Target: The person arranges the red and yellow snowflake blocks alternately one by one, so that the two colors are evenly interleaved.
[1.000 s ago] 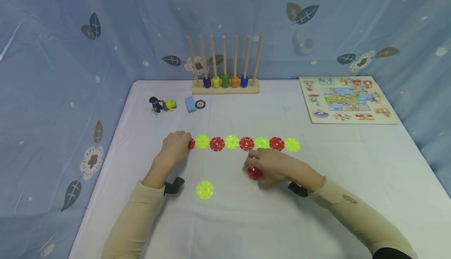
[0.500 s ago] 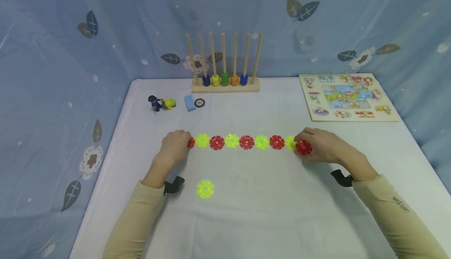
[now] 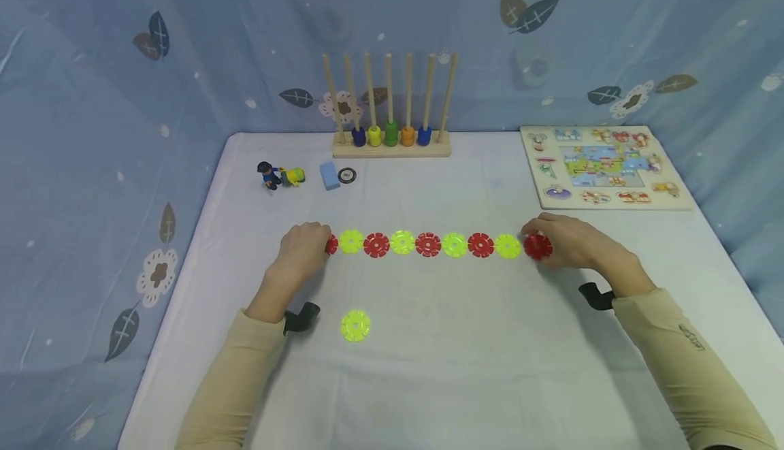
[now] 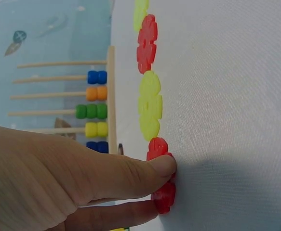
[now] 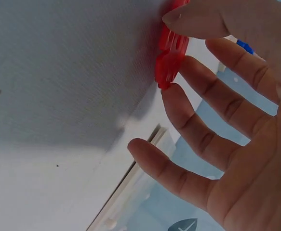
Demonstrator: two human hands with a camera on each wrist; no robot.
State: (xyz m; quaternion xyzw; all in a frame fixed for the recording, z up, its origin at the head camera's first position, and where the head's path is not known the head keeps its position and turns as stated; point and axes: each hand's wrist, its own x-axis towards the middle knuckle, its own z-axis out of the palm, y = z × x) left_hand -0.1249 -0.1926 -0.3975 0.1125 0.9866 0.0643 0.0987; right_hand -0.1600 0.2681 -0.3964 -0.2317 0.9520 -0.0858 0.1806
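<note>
Red and yellow-green slotted plastic building discs lie in a straight alternating row across the table, among them a yellow-green disc (image 3: 507,246). My left hand (image 3: 301,251) is at the row's left end, where thumb and fingers pinch a red disc (image 4: 164,195), partly covered by the thumb. At the other end my right hand (image 3: 572,242) holds another red disc (image 3: 538,247), just right of the last yellow-green one. In the right wrist view the thumb lies on this red disc (image 5: 168,65) and the outer fingers are spread. Nearer me lies a single yellow-green disc (image 3: 356,326).
At the back stands a wooden peg rack (image 3: 392,152) with coloured beads. A wooden picture puzzle board (image 3: 603,198) lies at the back right. Back left are a toy figure (image 3: 268,175), a yellow-green toy piece (image 3: 294,176), a blue block (image 3: 329,175) and a round black token (image 3: 347,175).
My right hand has carried the red disc from in front of the row's middle rightward and away to the row's right end. My left hand keeps its place on the leftmost red disc.
</note>
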